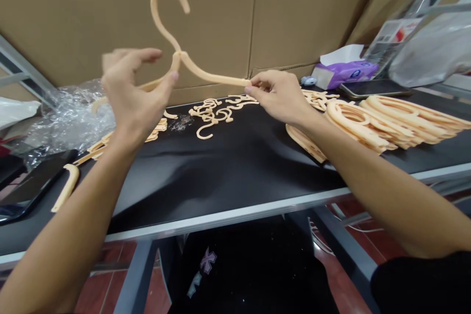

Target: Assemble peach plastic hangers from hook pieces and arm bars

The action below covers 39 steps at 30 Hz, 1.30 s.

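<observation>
I hold a peach plastic clothes hanger (206, 74) up above the black table (228, 167), its hook pointing up. My left hand (134, 91) pinches the hanger's left arm close to the neck, thumb on the front, other fingers spread. My right hand (275, 95) pinches the tip of the hanger's right arm between thumb and fingers. Under the hanger several loose peach hooks (211, 115) lie scattered on the table.
A stack of peach hanger bodies (390, 120) lies on the right. More peach pieces (68, 184) lie at left beside crumpled clear plastic (69, 117). A tissue pack (346, 71) and a phone (373, 88) sit at the back right. Cardboard (257, 14) walls the back.
</observation>
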Tool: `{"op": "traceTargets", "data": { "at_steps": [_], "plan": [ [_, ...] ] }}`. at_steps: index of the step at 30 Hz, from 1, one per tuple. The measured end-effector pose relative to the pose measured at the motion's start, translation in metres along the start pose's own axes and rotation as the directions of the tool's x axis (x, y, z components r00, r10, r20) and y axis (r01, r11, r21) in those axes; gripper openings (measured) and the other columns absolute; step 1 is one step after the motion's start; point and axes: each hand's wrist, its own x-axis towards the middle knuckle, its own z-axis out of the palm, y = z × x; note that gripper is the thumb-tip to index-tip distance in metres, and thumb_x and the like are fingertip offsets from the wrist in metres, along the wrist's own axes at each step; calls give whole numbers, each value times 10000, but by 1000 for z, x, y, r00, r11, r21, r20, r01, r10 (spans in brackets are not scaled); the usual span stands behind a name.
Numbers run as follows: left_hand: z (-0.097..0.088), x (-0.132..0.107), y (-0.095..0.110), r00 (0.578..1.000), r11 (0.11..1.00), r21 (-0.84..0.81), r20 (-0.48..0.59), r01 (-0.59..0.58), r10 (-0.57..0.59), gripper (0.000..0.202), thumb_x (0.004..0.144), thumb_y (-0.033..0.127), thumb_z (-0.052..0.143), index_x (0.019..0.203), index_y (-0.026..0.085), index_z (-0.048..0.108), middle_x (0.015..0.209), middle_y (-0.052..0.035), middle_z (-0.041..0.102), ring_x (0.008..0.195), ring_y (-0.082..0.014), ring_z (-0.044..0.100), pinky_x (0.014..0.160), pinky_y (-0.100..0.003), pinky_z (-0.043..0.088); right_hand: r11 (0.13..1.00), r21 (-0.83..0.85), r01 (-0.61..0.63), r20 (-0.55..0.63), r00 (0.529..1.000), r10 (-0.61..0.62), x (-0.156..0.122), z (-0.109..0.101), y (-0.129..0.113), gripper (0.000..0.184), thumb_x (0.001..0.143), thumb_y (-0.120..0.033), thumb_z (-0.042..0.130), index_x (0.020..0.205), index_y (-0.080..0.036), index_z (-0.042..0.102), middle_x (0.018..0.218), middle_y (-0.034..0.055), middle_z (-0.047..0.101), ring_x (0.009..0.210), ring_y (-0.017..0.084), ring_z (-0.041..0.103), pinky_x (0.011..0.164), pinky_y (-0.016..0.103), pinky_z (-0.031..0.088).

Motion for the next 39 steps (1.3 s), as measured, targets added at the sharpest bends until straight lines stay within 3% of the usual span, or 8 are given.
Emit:
{"op": "traceTargets", "data": {
  "at_steps": [4, 7, 10, 16, 24, 31, 35, 39],
  "plan": [
    [11, -10, 5, 996, 996, 33, 34, -79, 78, 109, 975, 293, 776, 907, 209, 787, 892, 24, 729, 951, -162, 604, 1075, -335, 447, 995, 40, -88, -41, 995, 89, 1, -2, -1, 151, 979, -325, 651, 946, -224, 758, 860, 51, 720, 867, 226, 631, 847, 362, 471],
    [34, -20, 4, 958, 945, -232, 224, 232, -180, 192, 976, 348, 756, 899, 173, 780, 757, -2, 707, 710, -136, 584, 735, -284, 478, 996, 52, -70, -29, 997, 72, -1, -1, -5, 150, 974, -310, 657, 962, -209, 766, 866, 45, 720, 871, 219, 629, 846, 355, 467],
    [52, -25, 3, 862, 766, -417, 365, 489, -352, 292, 1002, 490, 723, 1010, 200, 754, 787, -31, 735, 672, -142, 622, 644, -264, 483, 998, 60, -38, 21, 999, 36, -4, 0, -10, 156, 967, -313, 658, 970, -212, 777, 906, 48, 737, 897, 221, 631, 854, 350, 469],
    [53, -25, 9, 770, 491, -600, 413, 632, -486, 179, 1068, 301, 646, 1194, 216, 741, 844, -22, 749, 749, -120, 692, 700, -225, 549, 998, 58, -14, 99, 995, 8, -8, 6, -13, 178, 973, -303, 656, 1005, -196, 794, 986, 71, 763, 921, 221, 640, 892, 356, 465],
    [54, -22, 0, 800, 428, -709, 331, 560, -500, 124, 1068, 236, 665, 998, 243, 767, 794, 6, 758, 808, -136, 687, 824, -278, 575, 970, -205, 128, -207, 963, -171, -15, 21, -13, 276, 1038, -376, 577, 1192, -237, 758, 1279, 155, 696, 1266, 356, 594, 1081, 553, 425],
    [53, -21, -4, 835, 482, -711, 281, 512, -473, 264, 1108, 193, 586, 907, 221, 755, 779, 31, 774, 783, -101, 714, 927, -305, 595, 991, -111, -81, -40, 996, 77, -16, 22, -22, 486, 1073, -540, 532, 775, -204, 717, 707, 67, 638, 783, 242, 629, 830, 401, 464],
    [59, -27, -11, 881, 537, -706, 295, 462, -370, 187, 1042, 244, 678, 900, 193, 788, 792, -12, 788, 738, -122, 719, 843, -305, 617, 982, -48, -182, -75, 981, 178, -12, 19, -18, 597, 1108, -615, 424, 856, -190, 758, 750, 84, 675, 804, 246, 652, 830, 382, 453],
    [63, -35, -12, 873, 593, -642, 377, 487, -309, 205, 979, 356, 784, 920, 160, 793, 805, -61, 789, 748, -162, 732, 820, -322, 632, 994, 5, -108, -56, 993, 108, -14, 18, -20, 535, 1110, -572, 436, 1062, -186, 803, 881, 90, 762, 850, 239, 672, 818, 352, 451]
  ]
}}
